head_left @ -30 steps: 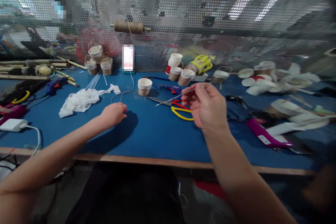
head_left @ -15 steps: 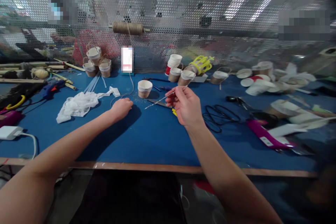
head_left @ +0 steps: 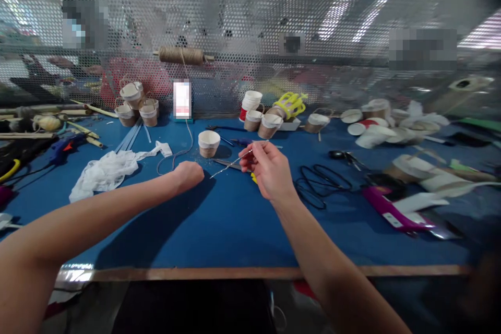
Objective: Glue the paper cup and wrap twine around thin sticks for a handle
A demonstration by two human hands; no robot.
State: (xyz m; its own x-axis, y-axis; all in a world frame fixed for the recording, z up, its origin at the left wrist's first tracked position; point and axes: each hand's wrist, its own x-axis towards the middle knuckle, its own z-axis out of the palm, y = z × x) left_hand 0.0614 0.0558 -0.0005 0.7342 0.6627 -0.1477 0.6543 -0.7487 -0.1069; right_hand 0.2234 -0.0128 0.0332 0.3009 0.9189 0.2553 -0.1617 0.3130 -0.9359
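1. blue mat covers a workbench with a wooden front edge. behind it stands a perforated metal screen that carries a spool of jute twine.
2. right hand is raised just over the middle of the mat, thumb and forefinger pressed together on one end of a thin metal needle.
3. the needle slants down and to the left, and its free tip ends close to the left hand.
4. left hand rests on the mat with its fingers curled into a loose fist. a loose twine strand loops just beside it, and whether the fist grips that strand cannot be told.
5. a paper cup stands upright just behind the needle, between the two hands.
6. further off: a crumpled white mesh cloth lies to the left, while a coiled black cord and a purple tool lie to the right.
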